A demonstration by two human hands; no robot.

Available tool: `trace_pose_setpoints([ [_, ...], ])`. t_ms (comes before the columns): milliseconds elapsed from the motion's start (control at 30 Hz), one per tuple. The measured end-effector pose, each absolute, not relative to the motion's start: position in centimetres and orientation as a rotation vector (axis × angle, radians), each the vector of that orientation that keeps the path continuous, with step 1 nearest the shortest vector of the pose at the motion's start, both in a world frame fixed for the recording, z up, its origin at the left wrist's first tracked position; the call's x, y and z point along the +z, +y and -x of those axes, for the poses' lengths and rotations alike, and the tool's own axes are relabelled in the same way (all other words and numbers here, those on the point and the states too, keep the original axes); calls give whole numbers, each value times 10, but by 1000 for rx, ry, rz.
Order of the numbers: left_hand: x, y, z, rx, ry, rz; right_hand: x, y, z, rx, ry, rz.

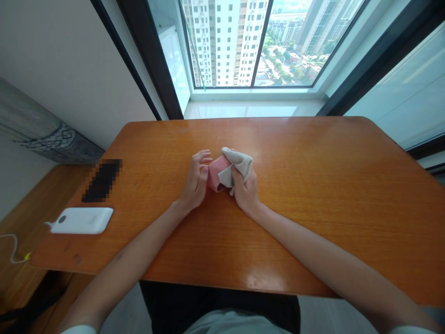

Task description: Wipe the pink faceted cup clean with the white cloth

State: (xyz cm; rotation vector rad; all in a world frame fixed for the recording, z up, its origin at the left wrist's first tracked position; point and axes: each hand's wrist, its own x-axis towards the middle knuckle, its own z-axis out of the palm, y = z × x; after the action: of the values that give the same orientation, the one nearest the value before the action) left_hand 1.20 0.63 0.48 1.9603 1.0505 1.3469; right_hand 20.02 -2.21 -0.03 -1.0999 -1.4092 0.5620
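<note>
One pink, angular box [216,170], central over the brown wooden tabletop [323,185]: right hand [247,189], fingers gripping a pale-grey cloth [240,160] against its three-o'clock side; left hand [195,180] at nine o'clock, grip unclear. Wiping appears under way; remainder indeterminable.

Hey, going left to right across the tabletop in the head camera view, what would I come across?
White device, left hand, pink item, then the cloth in the right hand.
</note>
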Motion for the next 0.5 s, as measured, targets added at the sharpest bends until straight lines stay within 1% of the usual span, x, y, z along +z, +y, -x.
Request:
trace_pose_setpoints([
  [33,2,6,-12,1218,975,-1925,0,-22,-200,566,-1383,1105],
  [133,2,5,-12,1083,853,-1822,1,-22,-198,579,-1363,1093],
  [267,4,5,-8,1075,798,-1775,7,-26,-198,494,-1466,1027],
  [433,-4,6,-5,1078,816,-1704,14,-37,-201,217,-1782,926],
  [500,-6,6,-4,1078,818,-1683,13,-38,-200,162,-1836,888],
])
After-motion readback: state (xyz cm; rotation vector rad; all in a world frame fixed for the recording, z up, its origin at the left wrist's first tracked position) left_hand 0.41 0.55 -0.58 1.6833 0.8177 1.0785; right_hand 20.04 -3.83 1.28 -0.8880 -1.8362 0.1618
